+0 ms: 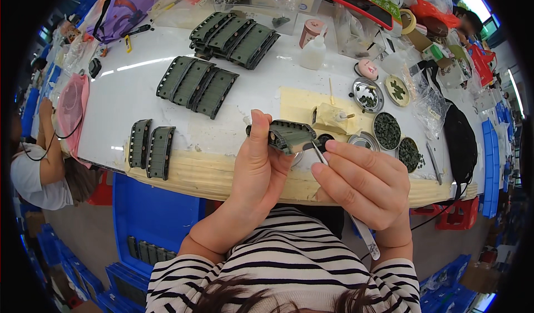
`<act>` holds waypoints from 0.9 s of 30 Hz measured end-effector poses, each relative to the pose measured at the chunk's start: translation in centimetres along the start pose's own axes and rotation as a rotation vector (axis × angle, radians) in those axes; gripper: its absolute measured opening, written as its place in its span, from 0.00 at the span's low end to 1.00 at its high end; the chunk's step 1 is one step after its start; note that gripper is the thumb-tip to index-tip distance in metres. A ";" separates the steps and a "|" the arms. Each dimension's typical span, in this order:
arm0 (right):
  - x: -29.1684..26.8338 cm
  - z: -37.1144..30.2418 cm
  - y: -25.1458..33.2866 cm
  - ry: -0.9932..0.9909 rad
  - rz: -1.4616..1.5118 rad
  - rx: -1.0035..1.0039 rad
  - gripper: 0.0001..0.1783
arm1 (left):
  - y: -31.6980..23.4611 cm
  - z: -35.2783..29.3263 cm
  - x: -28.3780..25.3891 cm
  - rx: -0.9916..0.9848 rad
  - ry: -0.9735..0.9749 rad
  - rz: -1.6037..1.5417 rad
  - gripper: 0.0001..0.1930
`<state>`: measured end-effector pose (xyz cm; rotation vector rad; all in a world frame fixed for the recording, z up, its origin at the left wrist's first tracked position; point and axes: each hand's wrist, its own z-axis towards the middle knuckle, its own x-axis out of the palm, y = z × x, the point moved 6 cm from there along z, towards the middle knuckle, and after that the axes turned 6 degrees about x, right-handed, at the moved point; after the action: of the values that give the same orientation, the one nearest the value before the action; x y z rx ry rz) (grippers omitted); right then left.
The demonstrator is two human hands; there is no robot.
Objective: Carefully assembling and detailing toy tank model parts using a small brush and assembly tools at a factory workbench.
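My left hand is closed around a dark green curved model part with a studded edge, holding it up over the table's front edge. In my right hand is a pair of metal tweezers, pinched between thumb and fingers. The tweezer tips touch or nearly touch the right end of the part; whether they grip a small piece there is too small to tell. Two similar green parts lie side by side to the left. Beyond them rest a joined group and a stack of more such parts.
Round tins of small dark green pieces stand right of my hands, near a metal dish and a cream lid. A yellowish block sits behind my hands. A white bottle stands farther back. Another person sits at left.
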<state>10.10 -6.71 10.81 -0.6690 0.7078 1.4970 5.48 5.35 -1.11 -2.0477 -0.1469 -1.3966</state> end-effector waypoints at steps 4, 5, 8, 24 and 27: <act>-0.6 0.4 -0.1 -0.059 0.105 0.049 0.13 | 0.0 0.1 0.2 -0.076 -0.006 -0.092 0.21; -0.9 0.3 -0.1 -0.104 0.140 0.077 0.13 | 0.3 0.3 0.1 -0.146 -0.008 -0.176 0.23; -2.0 -0.1 -0.3 -0.216 0.213 0.153 0.16 | 0.4 0.9 0.5 -0.316 0.010 -0.406 0.28; -0.2 -0.8 -0.4 -0.219 0.262 0.221 0.18 | 0.9 1.3 1.1 -0.371 0.021 -0.536 0.32; -0.2 -0.8 -0.4 -0.219 0.260 0.219 0.18 | 1.0 1.3 1.1 -0.370 0.007 -0.527 0.32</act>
<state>10.54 -7.44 10.45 -0.2476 0.7963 1.6698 7.45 4.99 -0.92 -2.4180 -0.4856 -1.8571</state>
